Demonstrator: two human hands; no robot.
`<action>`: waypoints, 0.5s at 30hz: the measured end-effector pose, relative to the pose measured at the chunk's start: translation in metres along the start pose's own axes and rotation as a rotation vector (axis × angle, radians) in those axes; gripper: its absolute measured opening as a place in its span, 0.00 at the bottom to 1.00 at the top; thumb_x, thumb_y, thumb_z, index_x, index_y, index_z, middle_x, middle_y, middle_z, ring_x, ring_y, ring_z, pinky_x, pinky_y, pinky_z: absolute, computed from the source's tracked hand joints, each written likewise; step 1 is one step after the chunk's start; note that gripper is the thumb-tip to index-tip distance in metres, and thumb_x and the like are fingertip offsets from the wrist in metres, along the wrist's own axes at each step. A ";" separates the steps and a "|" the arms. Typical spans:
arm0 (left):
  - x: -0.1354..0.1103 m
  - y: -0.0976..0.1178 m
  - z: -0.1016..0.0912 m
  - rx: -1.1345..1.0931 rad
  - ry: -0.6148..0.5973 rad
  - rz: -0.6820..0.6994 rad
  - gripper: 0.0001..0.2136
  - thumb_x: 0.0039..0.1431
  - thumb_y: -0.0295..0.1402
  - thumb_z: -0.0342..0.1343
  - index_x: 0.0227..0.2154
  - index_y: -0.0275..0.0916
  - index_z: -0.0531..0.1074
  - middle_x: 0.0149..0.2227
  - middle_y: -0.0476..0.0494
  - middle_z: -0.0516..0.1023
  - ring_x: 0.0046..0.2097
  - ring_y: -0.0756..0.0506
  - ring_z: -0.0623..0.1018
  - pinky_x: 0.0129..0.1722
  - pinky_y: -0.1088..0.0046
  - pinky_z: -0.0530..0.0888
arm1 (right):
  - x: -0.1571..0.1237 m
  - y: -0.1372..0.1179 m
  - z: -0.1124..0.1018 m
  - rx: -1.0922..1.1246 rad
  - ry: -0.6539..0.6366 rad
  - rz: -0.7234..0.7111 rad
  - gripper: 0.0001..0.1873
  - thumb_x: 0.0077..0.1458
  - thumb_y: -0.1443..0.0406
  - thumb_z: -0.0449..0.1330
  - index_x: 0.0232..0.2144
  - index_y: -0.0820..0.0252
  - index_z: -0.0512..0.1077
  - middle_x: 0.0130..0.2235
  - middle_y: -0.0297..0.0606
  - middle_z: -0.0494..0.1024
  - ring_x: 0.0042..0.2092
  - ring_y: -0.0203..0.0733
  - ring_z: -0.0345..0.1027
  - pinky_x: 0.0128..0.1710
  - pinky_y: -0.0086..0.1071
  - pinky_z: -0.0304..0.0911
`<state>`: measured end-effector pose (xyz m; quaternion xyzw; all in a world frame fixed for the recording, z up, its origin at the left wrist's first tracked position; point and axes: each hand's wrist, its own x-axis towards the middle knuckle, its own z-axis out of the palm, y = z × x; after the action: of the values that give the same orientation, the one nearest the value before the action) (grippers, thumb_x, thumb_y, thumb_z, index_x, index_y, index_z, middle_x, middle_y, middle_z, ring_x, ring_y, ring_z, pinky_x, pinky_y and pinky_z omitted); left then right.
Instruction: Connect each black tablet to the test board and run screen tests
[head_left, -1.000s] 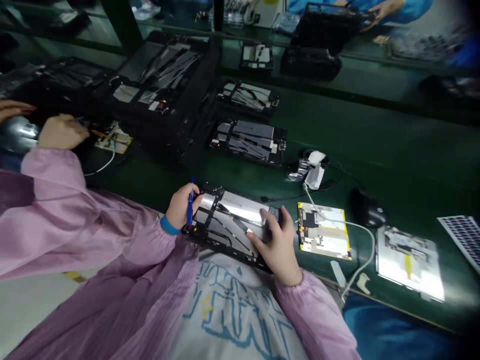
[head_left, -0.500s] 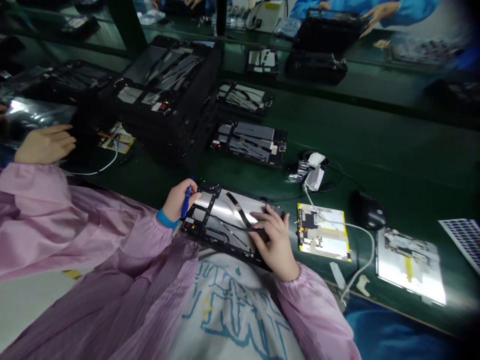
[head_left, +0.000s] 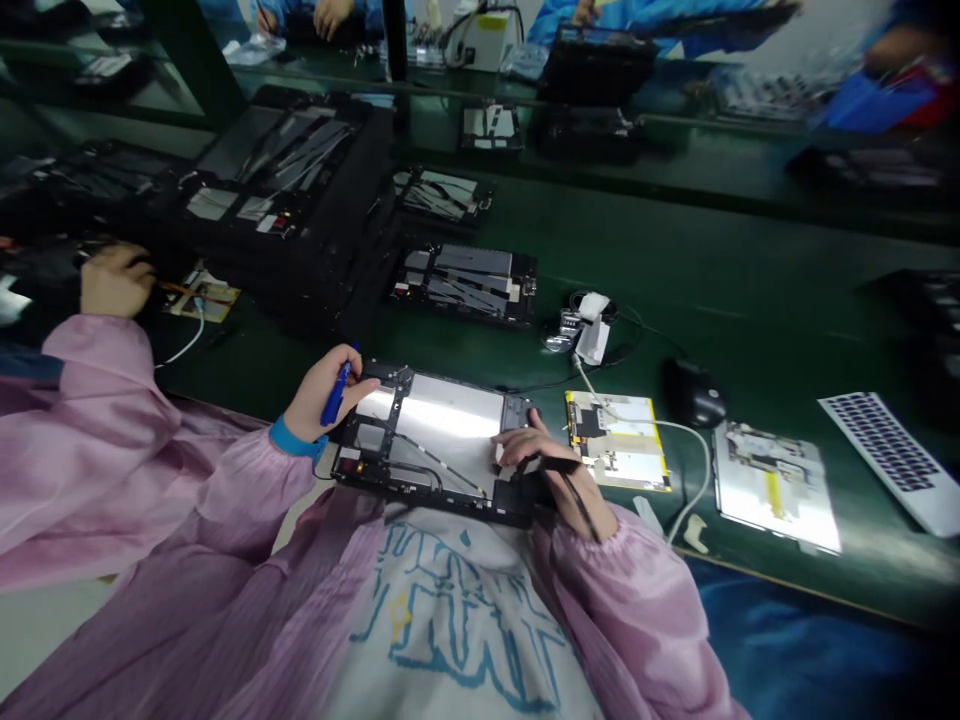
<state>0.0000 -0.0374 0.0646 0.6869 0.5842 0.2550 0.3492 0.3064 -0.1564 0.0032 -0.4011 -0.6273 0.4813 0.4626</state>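
An opened black tablet (head_left: 450,425), its silver inner plate and thin cables exposed, rests at the table's near edge against the shirt. My left hand (head_left: 322,390) is closed around a blue pen (head_left: 335,393), with its thumb over the tablet's upper left corner. At the tablet's right end my right hand (head_left: 559,470) has its fingers bent and drawn together. A black ribbon cable (head_left: 561,465) comes out from these fingers and hangs across the back of the hand toward the wrist. The fingertips' exact hold on it is partly hidden.
Opened tablets (head_left: 465,283) lie behind, beside a tall stack of them (head_left: 285,200). To the right are a battery board (head_left: 619,440) with a white cable, a black mouse (head_left: 694,392), a silver panel (head_left: 780,490) and a label sheet (head_left: 892,455). A co-worker's hand (head_left: 116,280) is at left.
The black ribbon cable that lay across the silver plate has been lifted off and swung right over my right hand. The view has shifted, and the co-worker's hand at left has moved.
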 end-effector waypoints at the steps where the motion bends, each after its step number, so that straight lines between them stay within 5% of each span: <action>1: 0.002 0.001 -0.001 0.017 -0.006 0.005 0.13 0.46 0.37 0.60 0.27 0.39 0.61 0.23 0.55 0.62 0.25 0.52 0.64 0.28 0.75 0.63 | 0.000 0.000 0.000 0.017 -0.001 0.003 0.22 0.62 0.49 0.45 0.32 0.52 0.73 0.36 0.37 0.79 0.50 0.51 0.71 0.67 0.49 0.31; 8: 0.008 0.012 -0.001 0.014 -0.055 0.076 0.08 0.50 0.32 0.56 0.26 0.38 0.61 0.24 0.54 0.61 0.25 0.52 0.62 0.26 0.76 0.62 | 0.003 -0.006 -0.005 0.031 -0.019 0.051 0.31 0.62 0.48 0.37 0.32 0.54 0.76 0.36 0.39 0.80 0.51 0.51 0.71 0.64 0.50 0.43; 12: 0.001 0.025 0.001 -0.051 0.068 0.174 0.09 0.52 0.31 0.55 0.25 0.39 0.58 0.22 0.54 0.58 0.23 0.53 0.60 0.24 0.76 0.61 | 0.005 -0.032 -0.013 -0.221 -0.117 -0.038 0.21 0.64 0.58 0.44 0.34 0.55 0.75 0.34 0.37 0.81 0.41 0.43 0.73 0.53 0.44 0.60; 15: -0.007 0.037 -0.002 -0.056 0.250 0.369 0.12 0.53 0.31 0.58 0.24 0.40 0.58 0.22 0.54 0.59 0.22 0.53 0.61 0.23 0.75 0.63 | 0.005 -0.060 -0.014 -0.557 -0.163 -0.112 0.14 0.62 0.65 0.49 0.39 0.56 0.75 0.33 0.38 0.81 0.36 0.43 0.71 0.40 0.40 0.64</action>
<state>0.0203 -0.0466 0.0950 0.7352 0.4802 0.4137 0.2403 0.3155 -0.1615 0.0638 -0.4373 -0.7916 0.2947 0.3088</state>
